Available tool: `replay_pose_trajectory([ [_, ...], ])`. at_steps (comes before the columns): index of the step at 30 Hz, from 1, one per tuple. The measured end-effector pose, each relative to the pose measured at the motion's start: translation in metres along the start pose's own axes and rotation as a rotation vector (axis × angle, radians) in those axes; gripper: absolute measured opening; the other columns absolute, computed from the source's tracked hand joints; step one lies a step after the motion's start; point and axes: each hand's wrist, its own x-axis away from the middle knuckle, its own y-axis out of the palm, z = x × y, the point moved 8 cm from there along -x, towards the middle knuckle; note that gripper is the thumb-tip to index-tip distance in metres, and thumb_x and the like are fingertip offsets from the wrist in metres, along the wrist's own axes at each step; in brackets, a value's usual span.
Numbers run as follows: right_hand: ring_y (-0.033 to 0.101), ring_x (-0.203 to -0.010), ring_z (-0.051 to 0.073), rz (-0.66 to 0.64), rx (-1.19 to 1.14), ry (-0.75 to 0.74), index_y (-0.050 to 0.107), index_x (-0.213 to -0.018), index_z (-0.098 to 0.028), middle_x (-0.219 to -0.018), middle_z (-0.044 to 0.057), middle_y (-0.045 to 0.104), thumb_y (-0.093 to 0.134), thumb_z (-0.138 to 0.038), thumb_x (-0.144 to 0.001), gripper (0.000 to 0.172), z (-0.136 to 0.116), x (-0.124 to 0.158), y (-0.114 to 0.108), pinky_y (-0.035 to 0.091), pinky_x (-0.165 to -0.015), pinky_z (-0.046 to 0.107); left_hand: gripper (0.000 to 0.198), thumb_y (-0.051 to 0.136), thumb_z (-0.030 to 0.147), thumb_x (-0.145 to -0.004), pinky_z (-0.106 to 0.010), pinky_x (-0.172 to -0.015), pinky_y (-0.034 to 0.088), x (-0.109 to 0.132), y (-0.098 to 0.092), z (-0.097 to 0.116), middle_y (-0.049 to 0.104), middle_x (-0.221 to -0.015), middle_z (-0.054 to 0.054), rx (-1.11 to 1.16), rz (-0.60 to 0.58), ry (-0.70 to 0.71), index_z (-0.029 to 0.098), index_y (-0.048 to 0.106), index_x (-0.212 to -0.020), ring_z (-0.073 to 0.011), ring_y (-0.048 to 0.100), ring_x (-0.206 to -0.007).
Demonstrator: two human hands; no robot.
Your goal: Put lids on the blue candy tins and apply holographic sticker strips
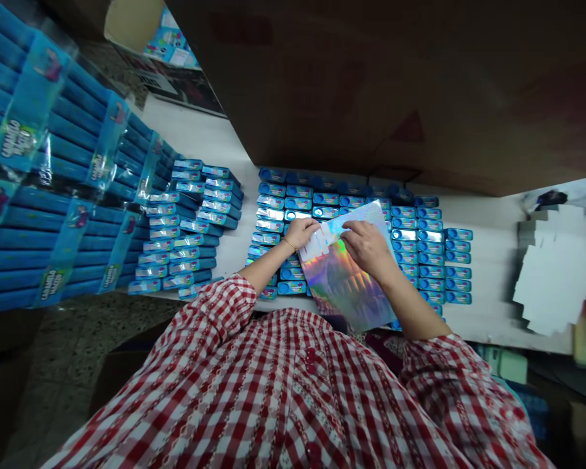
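Note:
My left hand [301,234], with a thin bracelet at its wrist, grips the upper left edge of a shiny holographic sticker sheet [346,286]. The sheet slants over the rows of small blue boxes [293,287], and whitish bare patches show near its top left. Over its upper part, my right hand [371,251] has thumb and fingers pinched together. Whatever lies between those fingertips is too small to make out. Many of the boxes carry a shiny strip on the side facing up.
Left of the rows, more blue boxes [190,244] stand in uneven stacks. Tall plastic-wrapped bundles [53,169] rise at far left. A large brown carton [371,98] overhangs the back. White cut sheets [554,273] are piled on the table's right; an open carton [170,81] sits at back left.

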Motion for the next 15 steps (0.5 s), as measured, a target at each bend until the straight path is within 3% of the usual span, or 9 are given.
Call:
replay_pose_trajectory([
  [5,0.055,-0.090,0.021,-0.070,-0.078,-0.004,0.064,-0.089,-0.015,-0.102,0.012,0.062,0.040,-0.024,-0.092,0.026,-0.008,-0.003,-0.020,0.042,-0.079,0.033,0.021,0.052,0.028,-0.080,-0.027,-0.071,0.045,-0.005,-0.006,-0.011,0.068,-0.076,-0.002,-0.061,0.014,-0.017,0.016,0.069,-0.077,-0.0162,0.060,-0.075],
  [10,0.056,-0.088,0.021,-0.079,-0.106,0.100,0.063,-0.088,-0.016,-0.099,0.011,0.061,0.043,-0.022,-0.089,0.021,-0.017,-0.012,-0.052,0.043,-0.077,0.032,0.019,0.054,0.024,-0.079,-0.036,-0.091,0.042,-0.001,-0.022,-0.009,0.069,-0.095,-0.008,-0.152,0.134,0.046,0.017,0.071,-0.083,-0.0223,0.059,-0.096],
  [13,0.057,-0.078,0.017,-0.053,-0.244,0.266,0.062,-0.084,-0.017,-0.092,0.008,0.062,0.047,-0.022,-0.085,0.016,-0.008,-0.024,-0.060,0.043,-0.068,0.029,0.028,0.052,0.032,-0.083,-0.038,-0.100,0.038,0.013,-0.036,0.001,0.064,-0.114,-0.011,0.073,0.212,0.109,0.016,0.070,-0.096,-0.0228,0.054,-0.111],
  [15,0.056,-0.067,0.014,-0.062,-0.365,0.389,0.062,-0.077,-0.018,-0.082,0.005,0.062,0.052,-0.025,-0.080,0.013,0.002,-0.033,-0.049,0.042,-0.062,0.026,0.039,0.046,0.043,-0.087,-0.036,-0.097,0.041,0.024,-0.036,0.005,0.065,-0.114,-0.010,0.341,0.134,0.107,0.016,0.069,-0.103,-0.0214,0.056,-0.109],
])
